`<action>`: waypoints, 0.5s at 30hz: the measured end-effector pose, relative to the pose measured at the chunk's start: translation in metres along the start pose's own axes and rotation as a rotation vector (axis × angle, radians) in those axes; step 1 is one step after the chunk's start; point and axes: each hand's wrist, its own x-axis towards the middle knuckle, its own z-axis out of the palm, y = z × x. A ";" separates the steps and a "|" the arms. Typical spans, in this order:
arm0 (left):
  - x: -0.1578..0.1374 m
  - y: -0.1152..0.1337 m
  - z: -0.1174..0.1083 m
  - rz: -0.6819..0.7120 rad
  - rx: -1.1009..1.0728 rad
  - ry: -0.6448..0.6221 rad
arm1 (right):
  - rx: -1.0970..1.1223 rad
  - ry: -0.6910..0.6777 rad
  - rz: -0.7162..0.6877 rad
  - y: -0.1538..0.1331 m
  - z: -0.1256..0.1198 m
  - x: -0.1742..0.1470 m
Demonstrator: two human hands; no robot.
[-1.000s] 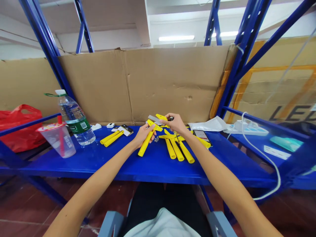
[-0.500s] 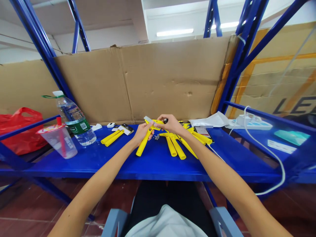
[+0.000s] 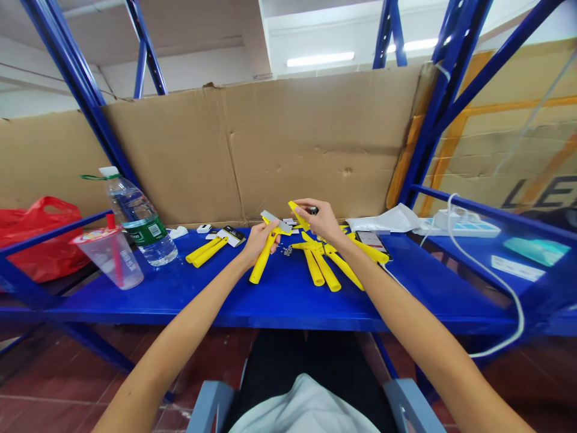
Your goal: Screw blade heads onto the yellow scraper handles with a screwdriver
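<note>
My left hand (image 3: 260, 239) is closed round the head end of a yellow-handled scraper (image 3: 261, 264). Its flat metal blade (image 3: 276, 221) lies exposed on top, and the tubular handle slants down towards me. Up and to the right, my right hand (image 3: 323, 220) pinches a flat yellow plastic cover (image 3: 297, 213), apart from the scraper. A dark, round-ended tool (image 3: 314, 210) also pokes out of that hand; its kind cannot be made out. Small metal screws (image 3: 287, 249) lie in a heap between the hands. Several yellow handles (image 3: 325, 270) are piled under my right forearm.
Two yellow scrapers (image 3: 206, 251) lie left beside a black packet. Further left stand a plastic cup (image 3: 108, 258), a water bottle (image 3: 143, 222) and a red bag (image 3: 40, 240). A white plastic bag (image 3: 385, 218), a phone and a power strip (image 3: 469, 227) are on the right. Cardboard (image 3: 288, 150) walls the back.
My right hand has lifted the yellow cover off the scraper, up and to the right, which bares the blade. My left hand has stayed nearly in place.
</note>
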 end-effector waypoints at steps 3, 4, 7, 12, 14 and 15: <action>-0.001 -0.001 0.001 -0.003 0.003 -0.016 | 0.060 0.019 0.044 -0.003 -0.005 0.000; -0.001 -0.001 0.001 -0.004 0.003 -0.020 | 0.082 0.020 0.052 -0.004 -0.006 0.000; -0.001 0.000 0.002 -0.012 0.013 -0.023 | 0.144 -0.004 0.061 -0.007 -0.008 -0.001; -0.001 0.001 0.002 -0.026 0.025 -0.016 | 0.212 -0.009 0.087 -0.012 -0.006 -0.002; -0.001 0.001 0.002 -0.023 0.022 -0.020 | 0.228 0.009 0.107 -0.013 -0.004 -0.002; -0.002 0.001 0.002 -0.022 0.022 -0.021 | 0.224 0.016 0.118 -0.013 -0.004 -0.002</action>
